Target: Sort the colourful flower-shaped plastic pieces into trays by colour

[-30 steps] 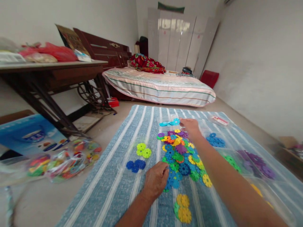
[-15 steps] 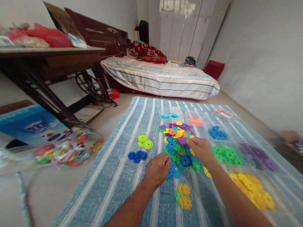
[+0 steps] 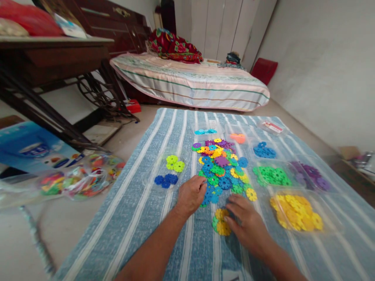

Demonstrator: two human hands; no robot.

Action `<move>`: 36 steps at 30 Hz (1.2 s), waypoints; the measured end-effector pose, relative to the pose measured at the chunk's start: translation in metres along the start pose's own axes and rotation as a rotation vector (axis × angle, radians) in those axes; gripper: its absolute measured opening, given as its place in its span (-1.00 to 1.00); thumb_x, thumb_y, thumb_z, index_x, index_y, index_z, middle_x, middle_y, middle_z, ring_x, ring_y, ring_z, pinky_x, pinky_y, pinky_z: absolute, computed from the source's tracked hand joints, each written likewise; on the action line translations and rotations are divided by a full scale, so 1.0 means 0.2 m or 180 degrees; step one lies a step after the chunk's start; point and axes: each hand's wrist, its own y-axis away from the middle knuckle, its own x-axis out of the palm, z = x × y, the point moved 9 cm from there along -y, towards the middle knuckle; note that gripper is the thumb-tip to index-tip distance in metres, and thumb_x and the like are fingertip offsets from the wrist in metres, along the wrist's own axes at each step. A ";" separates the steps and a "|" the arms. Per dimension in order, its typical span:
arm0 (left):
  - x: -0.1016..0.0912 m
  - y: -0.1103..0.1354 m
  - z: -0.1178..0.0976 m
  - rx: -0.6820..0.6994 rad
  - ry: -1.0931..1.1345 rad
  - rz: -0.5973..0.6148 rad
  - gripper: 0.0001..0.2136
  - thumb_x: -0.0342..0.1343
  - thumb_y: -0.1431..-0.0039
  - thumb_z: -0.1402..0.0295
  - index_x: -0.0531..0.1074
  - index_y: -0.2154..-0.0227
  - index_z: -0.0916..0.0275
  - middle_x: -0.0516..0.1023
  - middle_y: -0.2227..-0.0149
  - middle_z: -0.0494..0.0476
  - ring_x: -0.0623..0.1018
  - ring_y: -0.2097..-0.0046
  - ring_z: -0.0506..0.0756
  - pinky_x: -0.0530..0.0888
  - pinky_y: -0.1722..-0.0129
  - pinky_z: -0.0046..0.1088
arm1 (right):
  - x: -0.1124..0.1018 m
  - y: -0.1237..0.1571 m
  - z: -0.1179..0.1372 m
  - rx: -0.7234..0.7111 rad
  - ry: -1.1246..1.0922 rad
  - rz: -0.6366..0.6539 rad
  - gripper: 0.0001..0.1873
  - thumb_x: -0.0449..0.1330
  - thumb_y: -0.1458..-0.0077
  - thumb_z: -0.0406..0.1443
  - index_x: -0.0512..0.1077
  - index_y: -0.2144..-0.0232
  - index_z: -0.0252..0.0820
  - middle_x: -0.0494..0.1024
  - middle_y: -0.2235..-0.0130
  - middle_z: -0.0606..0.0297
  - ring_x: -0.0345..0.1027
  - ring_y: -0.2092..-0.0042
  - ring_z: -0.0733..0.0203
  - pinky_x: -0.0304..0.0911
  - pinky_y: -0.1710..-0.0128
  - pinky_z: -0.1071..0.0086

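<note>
A mixed pile of toothed plastic discs (image 3: 218, 166) in many colours lies on the striped cloth. Beside its lower left edge, my left hand (image 3: 191, 195) is closed, and whatever its fingers hold is hidden. My right hand (image 3: 244, 218) has its thumb and fingers apart, right next to a small group of yellow discs (image 3: 224, 228) with green ones showing on the left. Its fingertips are at this group's right edge; I cannot tell whether they press on it. Left of the pile, lime discs (image 3: 175, 164) and dark blue discs (image 3: 166, 180) sit in clear trays.
To the right, clear trays hold yellow discs (image 3: 295, 210), green discs (image 3: 272, 175), purple discs (image 3: 313, 175) and blue discs (image 3: 264, 150). Light blue discs (image 3: 205, 132) and orange discs (image 3: 238, 137) are behind the pile. A bed (image 3: 190, 84) stands beyond the cloth-covered surface.
My right hand has left the purple disc on the pile and come back toward me, opening beside the yellow group. My left hand stays by the pile. The view has tilted down.
</note>
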 end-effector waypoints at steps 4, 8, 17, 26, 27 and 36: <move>0.00 0.00 0.00 0.0036 0.0026 -0.0040 -0.86 -0.05 -0.14 0.39 0.40 0.32 0.22 0.48 0.36 0.06 0.46 0.33 0.01 0.33 0.31 -0.51 | 0.05 0.02 0.03 -0.0044 0.0290 0.0142 -0.75 0.10 -0.04 -0.37 0.44 0.18 -0.22 0.39 -0.02 0.06 0.12 -0.15 -0.01 0.16 -0.10 0.03; 0.00 0.00 0.00 0.0051 0.0026 -0.0066 -0.86 -0.06 -0.14 0.38 0.40 0.32 0.21 0.47 0.37 0.05 0.45 0.33 0.01 0.33 0.32 -0.51 | 0.07 -0.01 0.05 -0.0013 0.0277 0.0241 -0.80 0.11 -0.03 -0.39 0.46 0.26 -0.21 0.36 -0.03 0.08 0.08 -0.17 -0.02 0.11 -0.13 0.04; 0.00 0.00 0.00 0.0062 0.0015 -0.0040 -0.86 -0.06 -0.15 0.38 0.39 0.33 0.22 0.46 0.37 0.04 0.44 0.34 0.01 0.33 0.33 -0.51 | 0.09 -0.06 0.05 0.0050 -0.0202 0.0233 -0.84 0.15 0.01 -0.38 0.48 0.33 -0.13 0.39 0.00 0.17 0.08 -0.17 0.04 0.07 -0.15 0.05; -0.01 -0.01 0.00 0.0058 -0.0027 -0.0049 -0.85 -0.05 -0.14 0.37 0.40 0.30 0.22 0.47 0.37 0.05 0.46 0.32 0.02 0.35 0.32 -0.51 | 0.09 -0.11 0.06 0.0314 -0.0306 0.0444 -0.85 0.17 0.06 -0.42 0.48 0.38 -0.15 0.35 -0.05 0.14 -0.01 -0.21 0.00 0.00 -0.17 0.02; -0.01 -0.01 0.00 0.0055 -0.0028 -0.0054 -0.85 -0.06 -0.15 0.37 0.40 0.30 0.22 0.48 0.36 0.05 0.46 0.33 0.01 0.35 0.32 -0.51 | 0.09 -0.11 0.06 0.0374 -0.0385 0.0403 -0.86 0.18 0.08 -0.43 0.47 0.41 -0.15 0.37 -0.03 0.15 0.01 -0.21 0.01 0.00 -0.17 0.03; -0.03 -0.03 0.01 0.0101 -0.0018 -0.0096 -0.83 -0.08 -0.16 0.33 0.40 0.30 0.20 0.50 0.34 0.05 0.47 0.36 0.00 0.35 0.37 -0.52 | -0.03 -0.07 -0.01 0.0698 -0.0806 -0.0027 -0.89 0.15 0.01 -0.37 0.37 0.55 -0.14 0.46 0.09 0.18 0.23 -0.07 0.12 0.15 -0.07 0.11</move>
